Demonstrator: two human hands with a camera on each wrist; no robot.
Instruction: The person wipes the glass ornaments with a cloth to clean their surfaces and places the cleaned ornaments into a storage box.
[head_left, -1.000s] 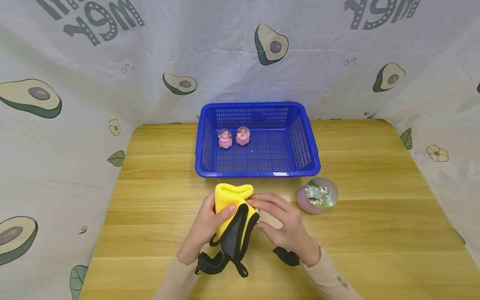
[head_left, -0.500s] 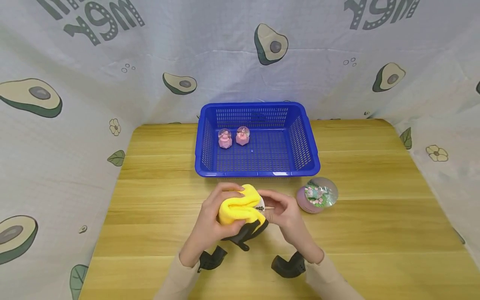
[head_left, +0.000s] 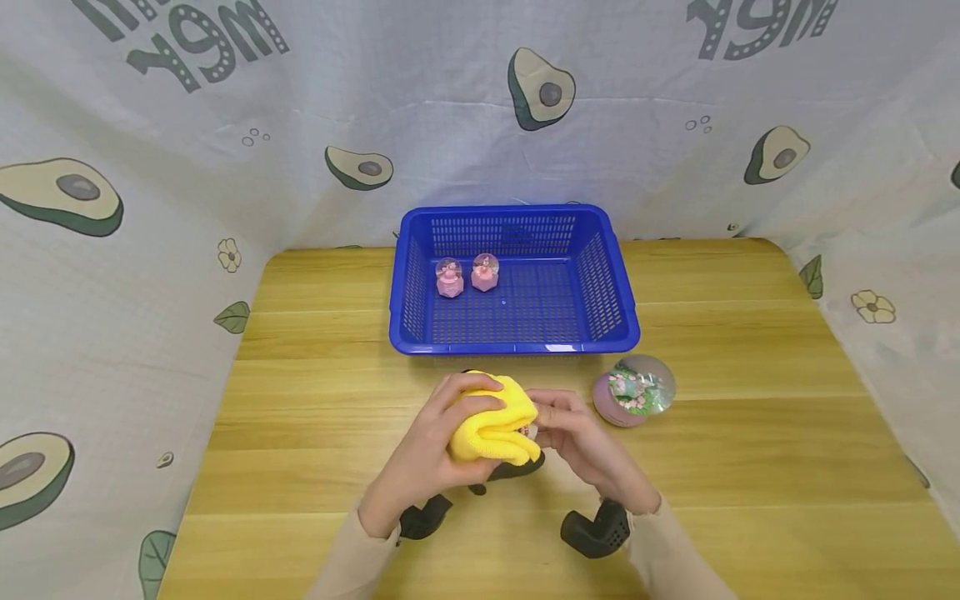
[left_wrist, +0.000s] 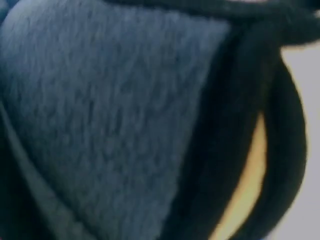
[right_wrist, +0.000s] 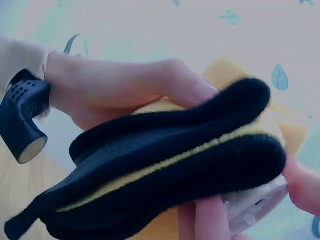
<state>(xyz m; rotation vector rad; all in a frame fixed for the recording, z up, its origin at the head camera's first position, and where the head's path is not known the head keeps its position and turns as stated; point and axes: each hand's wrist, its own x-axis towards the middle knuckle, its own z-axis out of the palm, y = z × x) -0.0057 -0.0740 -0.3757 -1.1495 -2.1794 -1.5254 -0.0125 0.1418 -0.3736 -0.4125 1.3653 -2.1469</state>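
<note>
The tabletop (head_left: 750,375) is backed by a curtain (head_left: 442,67). At six o'clock from the basket (head_left: 517,348), a white object (head_left: 529,431), long axis hidden, is gripped through yellow cloth (head_left: 498,410) by the left hand (head_left: 431,446), its end, pointed toward three, by the right hand (head_left: 583,435).

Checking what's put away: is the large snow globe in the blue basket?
No, the large snow globe rests on the table outside the blue basket.
</note>
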